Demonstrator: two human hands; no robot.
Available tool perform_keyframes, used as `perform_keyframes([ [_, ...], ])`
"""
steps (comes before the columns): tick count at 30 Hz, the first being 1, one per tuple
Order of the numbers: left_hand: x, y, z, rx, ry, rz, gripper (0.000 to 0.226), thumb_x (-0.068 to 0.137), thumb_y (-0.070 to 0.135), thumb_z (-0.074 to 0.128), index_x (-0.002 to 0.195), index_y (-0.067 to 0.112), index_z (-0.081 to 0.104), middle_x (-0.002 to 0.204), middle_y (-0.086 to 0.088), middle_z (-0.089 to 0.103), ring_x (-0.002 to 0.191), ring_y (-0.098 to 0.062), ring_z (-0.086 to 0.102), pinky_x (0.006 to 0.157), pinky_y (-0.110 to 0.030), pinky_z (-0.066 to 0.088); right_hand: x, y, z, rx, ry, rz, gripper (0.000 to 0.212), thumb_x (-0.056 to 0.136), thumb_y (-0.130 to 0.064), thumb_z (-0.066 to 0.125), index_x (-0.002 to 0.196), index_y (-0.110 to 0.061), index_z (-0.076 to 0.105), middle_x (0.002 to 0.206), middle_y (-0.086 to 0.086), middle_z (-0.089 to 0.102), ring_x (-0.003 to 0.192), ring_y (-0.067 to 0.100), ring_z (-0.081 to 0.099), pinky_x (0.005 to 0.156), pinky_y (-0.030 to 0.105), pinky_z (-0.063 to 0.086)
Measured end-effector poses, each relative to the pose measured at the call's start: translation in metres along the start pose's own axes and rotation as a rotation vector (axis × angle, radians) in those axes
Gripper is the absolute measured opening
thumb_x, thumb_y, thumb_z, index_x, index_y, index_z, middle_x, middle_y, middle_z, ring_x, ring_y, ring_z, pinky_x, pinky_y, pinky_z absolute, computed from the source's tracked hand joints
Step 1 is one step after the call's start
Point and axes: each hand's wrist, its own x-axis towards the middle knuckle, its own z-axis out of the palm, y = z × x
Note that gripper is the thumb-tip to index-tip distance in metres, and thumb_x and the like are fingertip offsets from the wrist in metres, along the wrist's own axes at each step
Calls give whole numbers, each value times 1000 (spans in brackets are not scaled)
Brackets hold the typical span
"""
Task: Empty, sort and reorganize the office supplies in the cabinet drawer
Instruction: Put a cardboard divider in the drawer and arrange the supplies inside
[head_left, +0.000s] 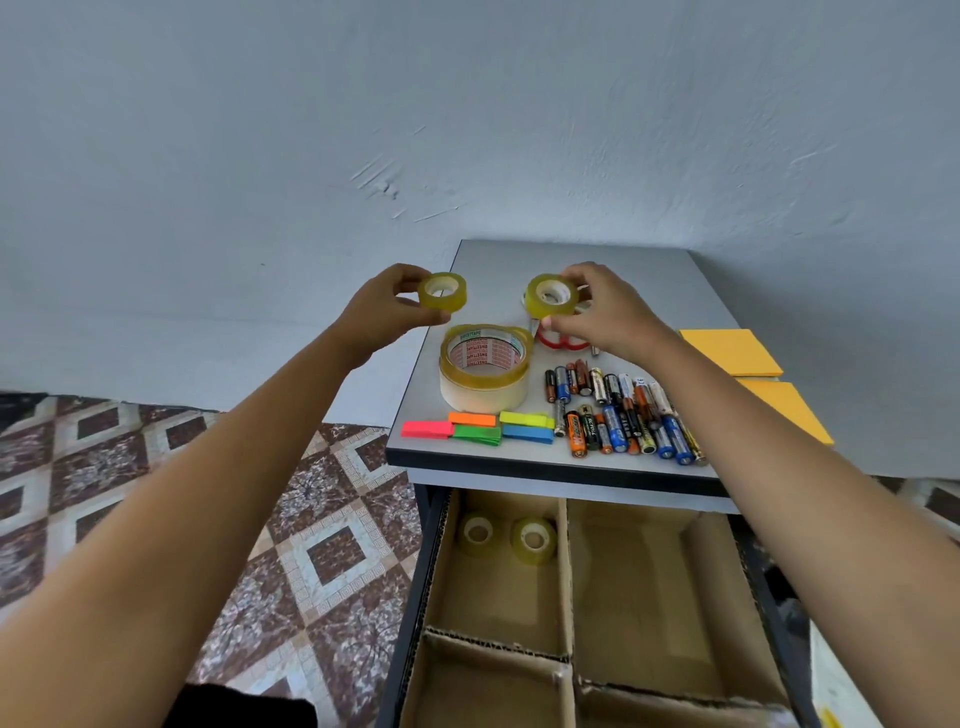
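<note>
The left hand (387, 306) pinches one small clear tape roll (442, 291) between thumb and fingers, in the air at the left edge of the surface (597, 260). The right hand (602, 312) grips a second small roll (552, 295) the same way, over the surface.

Below and between the hands, a big clear roll (485, 345), its core printed "SWEETTAPE" in red, sits on a cream masking roll (483, 397): two stacked. Red scissor handles (563, 342) show under the right hand.

Nearer than the hands lie five coloured flag piles (478, 428): pink, orange, green, yellow, blue. Beside them is a crowd of batteries (618, 415), labels too small to read, too packed to count. Right of the right forearm are two orange note pads (730, 351).

Lower still, in the open drawer (649, 571), two more small rolls (534, 539) stand in the far-left cardboard compartment.
</note>
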Motion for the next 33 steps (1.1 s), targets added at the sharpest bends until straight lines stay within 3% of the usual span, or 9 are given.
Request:
perform_keyframes([
  [2, -19, 9, 0, 34, 44, 58, 54, 77, 13, 75, 124, 16, 48, 120, 0, 55, 89, -13, 58, 71, -17, 44, -19, -9, -8, 25, 46, -11, 59, 78, -23, 75, 129, -12, 48, 128, 7, 52, 113, 17, 51, 86, 22, 36],
  [6, -68, 23, 7, 90, 83, 133, 66, 81, 20, 72, 138, 23, 40, 120, 9, 49, 98, -7, 52, 72, -7, 38, -68, -27, -16, 60, 97, -23, 59, 79, -25, 74, 131, -14, 47, 129, 2, 51, 105, 5, 43, 84, 15, 31],
  [11, -133, 28, 29, 55, 86, 182, 56, 78, 18, 74, 127, 28, 50, 122, 6, 54, 100, -3, 52, 77, -13, 42, -130, -38, -9, 117, 151, -42, 62, 78, -28, 75, 134, -19, 47, 126, -9, 48, 109, -5, 39, 80, -7, 22],
  [15, -179, 20, 52, 44, 16, 164, 53, 77, 18, 75, 121, 31, 47, 117, 8, 56, 100, 3, 52, 77, -6, 40, -175, -35, 3, 97, 134, -28, 66, 79, -32, 73, 138, -22, 43, 125, -14, 43, 114, -5, 36, 95, 10, 26],
  [20, -219, -6, 82, 135, -119, 131, 57, 78, 20, 74, 127, 22, 47, 113, 11, 53, 98, 8, 49, 81, -1, 36, -226, -15, 26, 91, 103, 46, 63, 80, -34, 72, 136, -24, 45, 124, -16, 43, 111, -9, 33, 94, 7, 25],
  [22, -224, -19, 95, 181, -167, 89, 58, 78, 21, 73, 130, 20, 46, 120, 5, 53, 102, 2, 49, 85, -5, 36, -244, -4, 39, 82, 110, 86, 64, 79, -33, 73, 135, -20, 46, 122, -11, 47, 109, -6, 37, 90, 6, 26],
  [26, -216, -40, 118, 265, -235, -45, 65, 78, 18, 70, 136, 17, 40, 129, -1, 48, 113, -12, 50, 90, -17, 37, -271, 19, 67, 32, 148, 163, 62, 78, -30, 75, 133, -14, 50, 123, -1, 52, 115, 11, 49, 92, 17, 34],
  [33, -176, -69, 158, 373, -319, -198, 63, 77, 21, 72, 133, 12, 43, 128, -10, 50, 114, -24, 52, 96, -32, 44, -291, 44, 91, 20, 235, 305, 63, 79, -28, 75, 132, -8, 50, 123, 5, 52, 116, 20, 50, 96, 25, 37],
])
